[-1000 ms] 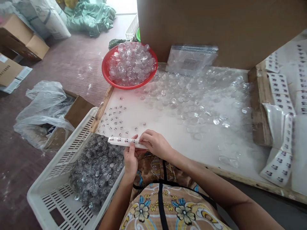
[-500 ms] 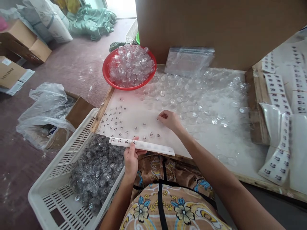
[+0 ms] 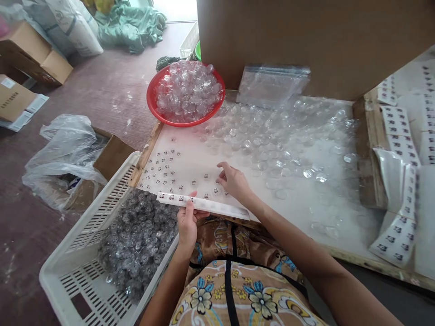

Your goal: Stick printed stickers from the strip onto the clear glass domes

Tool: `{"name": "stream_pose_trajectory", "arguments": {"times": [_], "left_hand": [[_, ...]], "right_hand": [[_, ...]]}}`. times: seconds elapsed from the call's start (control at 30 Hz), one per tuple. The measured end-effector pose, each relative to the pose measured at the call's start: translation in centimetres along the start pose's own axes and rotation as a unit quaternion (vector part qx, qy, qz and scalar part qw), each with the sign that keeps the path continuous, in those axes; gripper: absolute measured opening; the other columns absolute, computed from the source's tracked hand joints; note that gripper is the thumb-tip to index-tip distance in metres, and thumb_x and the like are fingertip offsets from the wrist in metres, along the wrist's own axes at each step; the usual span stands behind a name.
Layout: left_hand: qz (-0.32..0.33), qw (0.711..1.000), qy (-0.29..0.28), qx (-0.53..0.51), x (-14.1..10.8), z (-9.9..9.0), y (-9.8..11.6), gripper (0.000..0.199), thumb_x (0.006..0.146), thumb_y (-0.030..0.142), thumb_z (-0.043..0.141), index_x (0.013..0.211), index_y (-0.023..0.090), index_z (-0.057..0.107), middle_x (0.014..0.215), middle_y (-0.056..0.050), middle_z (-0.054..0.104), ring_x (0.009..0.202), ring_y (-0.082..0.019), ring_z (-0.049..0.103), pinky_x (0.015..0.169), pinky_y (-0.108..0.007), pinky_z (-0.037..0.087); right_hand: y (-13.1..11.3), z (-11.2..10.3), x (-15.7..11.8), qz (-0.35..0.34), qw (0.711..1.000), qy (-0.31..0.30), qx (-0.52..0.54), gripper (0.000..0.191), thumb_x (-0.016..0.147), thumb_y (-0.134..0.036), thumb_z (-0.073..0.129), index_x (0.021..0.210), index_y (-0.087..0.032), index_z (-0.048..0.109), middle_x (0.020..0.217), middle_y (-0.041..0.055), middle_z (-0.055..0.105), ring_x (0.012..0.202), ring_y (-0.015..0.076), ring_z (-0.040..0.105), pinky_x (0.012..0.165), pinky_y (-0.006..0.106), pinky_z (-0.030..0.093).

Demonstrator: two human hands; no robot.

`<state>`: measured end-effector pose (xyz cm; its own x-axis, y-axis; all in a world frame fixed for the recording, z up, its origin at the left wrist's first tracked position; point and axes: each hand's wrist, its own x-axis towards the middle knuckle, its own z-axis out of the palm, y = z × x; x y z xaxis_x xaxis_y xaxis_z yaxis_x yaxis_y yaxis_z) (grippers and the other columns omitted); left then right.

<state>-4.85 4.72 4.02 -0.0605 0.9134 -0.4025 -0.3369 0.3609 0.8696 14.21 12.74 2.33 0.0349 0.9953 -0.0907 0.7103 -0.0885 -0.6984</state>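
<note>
My left hand (image 3: 188, 224) is closed on a folded white sticker strip (image 3: 217, 207), thumb on top, at the table's near edge. A few small black-and-white panda-face stickers (image 3: 171, 197) show along the strip's left part. Over the white tabletop my right hand (image 3: 234, 182) hovers with thumb and forefinger apart; I see nothing held between them. Single panda stickers on clear discs (image 3: 206, 175) lie to its left and just below it, with more towards the table's left edge. Plain clear domed discs (image 3: 247, 144) are spread beyond and to the right of this hand.
A red basin (image 3: 152, 102) heaped with clear discs stands at the far left corner. Below left is a white plastic crate (image 3: 54, 267) with many finished-looking pieces (image 3: 136, 244). Cardboard (image 3: 299, 40) walls the back; a wooden block (image 3: 369, 158) and sticker sheets (image 3: 401, 136) are right.
My right hand has moved slightly nearer and its pinched fingers have opened. The left hand still holds the strip in nearly the same place. The view has shifted a little.
</note>
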Motion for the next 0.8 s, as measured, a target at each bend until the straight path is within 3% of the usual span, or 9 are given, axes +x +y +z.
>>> {"name": "stream_pose_trajectory", "arguments": {"times": [0.13, 0.23, 0.3, 0.43, 0.57, 0.67, 0.8], "left_hand": [[0.013, 1.0, 0.009, -0.001, -0.2, 0.3, 0.1, 0.073, 0.086, 0.05, 0.066, 0.147, 0.019, 0.044, 0.08, -0.002, 0.07, 0.061, -0.015, 0.068, 0.06, -0.028, 0.06], [0.014, 1.0, -0.004, -0.002, -0.3, 0.5, 0.2, 0.073, 0.085, 0.049, 0.068, 0.149, 0.025, 0.042, 0.098, -0.005, 0.073, 0.07, -0.017, 0.07, 0.062, -0.027, 0.061], [0.016, 1.0, -0.012, -0.008, -0.3, 0.6, 0.2, 0.068, 0.086, 0.051, 0.067, 0.146, 0.026, 0.046, 0.109, -0.007, 0.073, 0.074, -0.018, 0.072, 0.063, -0.028, 0.061], [0.013, 1.0, -0.004, -0.017, -0.1, 0.5, 0.3, 0.059, 0.086, 0.054, 0.065, 0.132, 0.017, 0.06, 0.098, -0.009, 0.075, 0.071, -0.02, 0.073, 0.063, -0.031, 0.062], [0.008, 1.0, 0.005, -0.015, 0.1, 0.5, 0.2, 0.054, 0.083, 0.053, 0.067, 0.118, 0.012, 0.066, 0.091, -0.01, 0.076, 0.073, -0.024, 0.074, 0.063, -0.032, 0.062], [0.012, 1.0, -0.003, -0.013, 0.1, 0.8, 0.1, 0.053, 0.083, 0.053, 0.067, 0.117, 0.012, 0.067, 0.097, -0.012, 0.076, 0.077, -0.025, 0.075, 0.063, -0.032, 0.062], [0.01, 0.999, -0.016, -0.028, 0.1, 1.1, -0.2, 0.054, 0.085, 0.052, 0.065, 0.121, 0.013, 0.065, 0.096, -0.011, 0.076, 0.078, -0.024, 0.074, 0.065, -0.033, 0.062]], "right_hand": [[-2.0, -0.7, -1.3, -0.037, 0.998, -0.002, 0.05, 0.022, 0.084, -0.014, 0.065, 0.105, -0.019, 0.063, 0.099, 0.0073, 0.069, 0.082, 0.018, 0.064, 0.073, 0.029, 0.046], [-4.3, -0.9, -2.7, -0.107, 0.973, -0.111, 0.174, 0.018, 0.084, -0.02, 0.068, 0.102, -0.02, 0.067, 0.094, 0.0037, 0.07, 0.075, 0.0135, 0.063, 0.069, 0.025, 0.047], [-5.5, -0.7, -3.4, -0.139, 0.955, -0.151, 0.213, 0.014, 0.084, -0.017, 0.067, 0.098, -0.02, 0.068, 0.085, 0.0008, 0.069, 0.07, 0.0115, 0.061, 0.066, 0.023, 0.046], [-6.2, -0.4, -4.3, -0.172, 0.956, -0.112, 0.209, 0.006, 0.086, -0.013, 0.063, 0.084, -0.018, 0.065, 0.088, 0.002, 0.069, 0.073, 0.0112, 0.06, 0.069, 0.023, 0.044], [-5.9, -0.6, -4.4, -0.145, 0.958, -0.126, 0.21, 0.014, 0.085, -0.013, 0.063, 0.098, -0.019, 0.066, 0.088, 0.0013, 0.069, 0.07, 0.0108, 0.058, 0.066, 0.023, 0.043], [-5.9, -0.7, -4.2, -0.101, 0.959, -0.149, 0.219, 0.012, 0.083, -0.017, 0.067, 0.094, -0.019, 0.067, 0.076, -0.0016, 0.067, 0.062, 0.0099, 0.055, 0.06, 0.022, 0.041], [-6.2, -0.4, -4.5, -0.121, 0.959, -0.105, 0.232, 0.004, 0.08, -0.015, 0.067, 0.079, -0.018, 0.064, 0.086, 0.0021, 0.067, 0.07, 0.0108, 0.056, 0.065, 0.023, 0.044]]}}
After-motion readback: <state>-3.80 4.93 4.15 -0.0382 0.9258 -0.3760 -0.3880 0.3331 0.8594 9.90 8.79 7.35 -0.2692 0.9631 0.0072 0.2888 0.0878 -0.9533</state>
